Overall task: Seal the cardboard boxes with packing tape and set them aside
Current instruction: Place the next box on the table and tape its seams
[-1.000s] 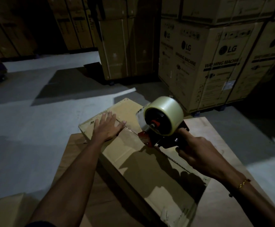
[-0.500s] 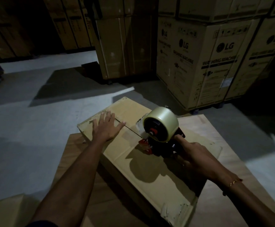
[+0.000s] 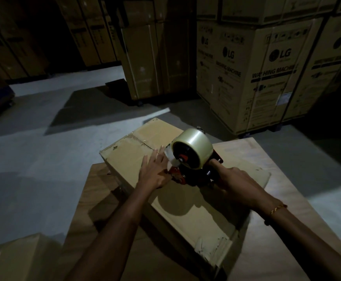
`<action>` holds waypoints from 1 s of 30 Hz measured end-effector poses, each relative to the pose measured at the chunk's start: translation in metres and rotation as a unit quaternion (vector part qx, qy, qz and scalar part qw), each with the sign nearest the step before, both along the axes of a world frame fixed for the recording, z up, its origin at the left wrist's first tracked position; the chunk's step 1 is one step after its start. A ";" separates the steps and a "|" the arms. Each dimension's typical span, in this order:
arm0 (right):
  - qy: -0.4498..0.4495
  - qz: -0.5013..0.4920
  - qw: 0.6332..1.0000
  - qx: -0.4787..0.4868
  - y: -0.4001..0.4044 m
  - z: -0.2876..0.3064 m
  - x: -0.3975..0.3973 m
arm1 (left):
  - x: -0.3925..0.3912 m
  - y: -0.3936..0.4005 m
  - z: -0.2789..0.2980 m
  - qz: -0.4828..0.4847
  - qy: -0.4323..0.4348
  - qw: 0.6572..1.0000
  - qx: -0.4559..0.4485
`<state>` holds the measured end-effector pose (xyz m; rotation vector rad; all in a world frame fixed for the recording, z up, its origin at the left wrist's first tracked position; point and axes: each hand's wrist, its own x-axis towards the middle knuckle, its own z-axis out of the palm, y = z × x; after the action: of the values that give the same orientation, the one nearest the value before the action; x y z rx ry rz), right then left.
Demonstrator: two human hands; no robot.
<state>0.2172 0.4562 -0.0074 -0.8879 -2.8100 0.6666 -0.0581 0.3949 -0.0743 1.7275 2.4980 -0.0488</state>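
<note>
A long cardboard box (image 3: pixel 186 207) lies in the middle of the frame on a flat wooden board (image 3: pixel 283 250). The left hand (image 3: pixel 154 173) lies flat on top of the box, fingers straight and close together, right beside the tape gun (image 3: pixel 194 159). The right hand (image 3: pixel 234 181) has its fingers curled round the tape gun's handle and holds it on the box top. The big tape roll (image 3: pixel 196 147) sits on the gun. Tall printed boxes (image 3: pixel 267 74) stand at the upper right.
</note>
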 end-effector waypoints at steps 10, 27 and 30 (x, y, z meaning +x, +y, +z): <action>-0.034 -0.019 0.999 0.006 -0.006 0.008 0.032 | 0.009 0.000 0.009 0.021 -0.034 0.999 0.009; 0.103 -0.025 0.994 -0.022 -0.036 -0.007 0.085 | 0.078 -0.031 0.007 -0.031 0.005 0.999 -0.012; 0.109 -0.023 0.994 -0.020 -0.033 -0.012 0.084 | 0.078 -0.030 0.008 -0.024 0.000 1.000 -0.010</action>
<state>0.3017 0.4228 -0.0193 -0.8284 -2.5836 0.7652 0.0196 0.3649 -0.0660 1.7802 2.4471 -0.0767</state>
